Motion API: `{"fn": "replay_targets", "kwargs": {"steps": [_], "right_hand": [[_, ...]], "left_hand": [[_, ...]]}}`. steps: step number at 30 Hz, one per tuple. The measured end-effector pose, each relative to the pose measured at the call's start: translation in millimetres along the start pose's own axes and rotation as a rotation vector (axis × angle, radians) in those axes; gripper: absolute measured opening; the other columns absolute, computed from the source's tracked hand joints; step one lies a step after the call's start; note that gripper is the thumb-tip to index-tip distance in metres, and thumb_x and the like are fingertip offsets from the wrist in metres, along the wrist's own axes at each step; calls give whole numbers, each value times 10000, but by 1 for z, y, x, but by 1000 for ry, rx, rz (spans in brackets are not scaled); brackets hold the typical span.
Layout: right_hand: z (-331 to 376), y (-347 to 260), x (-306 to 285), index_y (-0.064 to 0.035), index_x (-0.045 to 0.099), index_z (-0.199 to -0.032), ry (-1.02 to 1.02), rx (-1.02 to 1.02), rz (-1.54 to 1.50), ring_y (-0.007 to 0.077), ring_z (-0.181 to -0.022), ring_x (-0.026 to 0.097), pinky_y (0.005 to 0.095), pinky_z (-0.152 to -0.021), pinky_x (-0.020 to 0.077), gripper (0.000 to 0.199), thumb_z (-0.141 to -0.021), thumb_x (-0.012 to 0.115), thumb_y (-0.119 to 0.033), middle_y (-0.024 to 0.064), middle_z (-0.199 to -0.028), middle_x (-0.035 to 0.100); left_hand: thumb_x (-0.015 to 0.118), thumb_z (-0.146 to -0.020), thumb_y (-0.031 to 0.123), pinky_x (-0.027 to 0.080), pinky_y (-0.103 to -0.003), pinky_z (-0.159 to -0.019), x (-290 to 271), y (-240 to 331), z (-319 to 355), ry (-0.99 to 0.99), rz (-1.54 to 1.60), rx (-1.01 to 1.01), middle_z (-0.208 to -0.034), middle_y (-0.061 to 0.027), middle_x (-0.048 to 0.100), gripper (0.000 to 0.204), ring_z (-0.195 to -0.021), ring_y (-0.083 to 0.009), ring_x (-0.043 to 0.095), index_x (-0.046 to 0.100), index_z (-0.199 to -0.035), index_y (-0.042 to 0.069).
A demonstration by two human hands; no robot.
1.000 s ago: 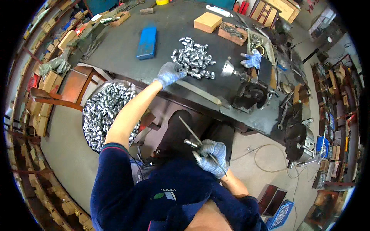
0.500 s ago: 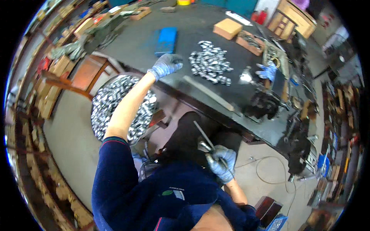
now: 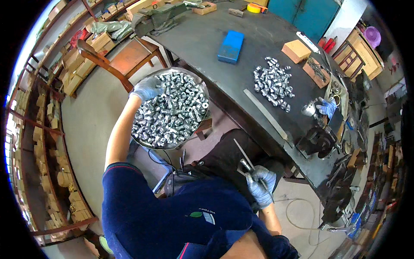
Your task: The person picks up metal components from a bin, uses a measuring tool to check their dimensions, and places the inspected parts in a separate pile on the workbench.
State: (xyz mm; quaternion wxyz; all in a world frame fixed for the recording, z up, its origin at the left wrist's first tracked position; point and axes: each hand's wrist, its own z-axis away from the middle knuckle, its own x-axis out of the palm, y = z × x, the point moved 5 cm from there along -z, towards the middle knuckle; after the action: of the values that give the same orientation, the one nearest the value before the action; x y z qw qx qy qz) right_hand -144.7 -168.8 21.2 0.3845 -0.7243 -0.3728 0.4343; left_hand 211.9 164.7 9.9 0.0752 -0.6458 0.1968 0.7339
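Observation:
My left hand (image 3: 148, 88), in a grey-blue glove, reaches into the far left side of a round metal pan (image 3: 206, 88). Its fingertips are down among the shiny metal threaded fittings (image 3: 172, 112) heaped there, so I cannot see whether they grip one. Above my lap, my right hand (image 3: 262, 185), gloved too, is closed round a thin metal rod (image 3: 242, 150) that slants up to the left. A small shiny cylindrical piece (image 3: 246, 164) sticks out beside the rod from the same hand. A looser pile of similar fittings (image 3: 272, 82) lies on the dark workbench (image 3: 198, 47).
On the bench are a blue case (image 3: 231, 46), a flat metal bar (image 3: 265, 113), a cardboard box (image 3: 296, 51) and a vise (image 3: 317, 141). A wooden chair (image 3: 129, 60) stands beyond the pan. Shelves (image 3: 43, 142) line the left; a thin hose (image 3: 297, 226) loops on the floor.
My left hand has gone from above the bench edge near the blue case to the fittings in the pan. The view has shifted left. My right hand keeps its hold on the rod.

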Motion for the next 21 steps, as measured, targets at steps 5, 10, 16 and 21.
{"fn": "replay_targets", "kwargs": {"steps": [5, 10, 16, 21], "right_hand": [[8, 6, -3, -62, 516, -576, 16, -26, 11, 208, -466, 465, 290, -470, 373, 239, -670, 734, -37, 85, -530, 468], [14, 15, -5, -61, 496, -580, 76, 33, 4, 213, -473, 464, 296, -474, 372, 255, -679, 728, -24, 89, -534, 461], [9, 14, 0, -58, 509, -583, -5, 28, -39, 222, -480, 470, 301, -483, 381, 243, -683, 728, -25, 95, -539, 461], [8, 13, -1, -60, 523, -582, 17, 31, -19, 231, -482, 479, 303, -481, 386, 232, -672, 736, -37, 92, -542, 468]], "left_hand": [[572, -784, 555, 459, -428, -872, 20, 13, -11, -52, -329, -216, -1085, -188, 630, 556, -1019, -334, 596, 660, -1014, 57], [627, -774, 451, 479, -426, -814, 34, 2, -9, -44, -253, -149, -974, -157, 657, 388, -934, -327, 620, 668, -961, 114], [640, -767, 368, 484, -427, -805, 32, 7, 2, 126, -176, -102, -941, -143, 667, 318, -922, -305, 632, 661, -954, 111], [632, -762, 365, 484, -440, -793, 19, 22, 6, 102, -185, -126, -910, -143, 668, 301, -902, -327, 631, 649, -918, 108]]}}
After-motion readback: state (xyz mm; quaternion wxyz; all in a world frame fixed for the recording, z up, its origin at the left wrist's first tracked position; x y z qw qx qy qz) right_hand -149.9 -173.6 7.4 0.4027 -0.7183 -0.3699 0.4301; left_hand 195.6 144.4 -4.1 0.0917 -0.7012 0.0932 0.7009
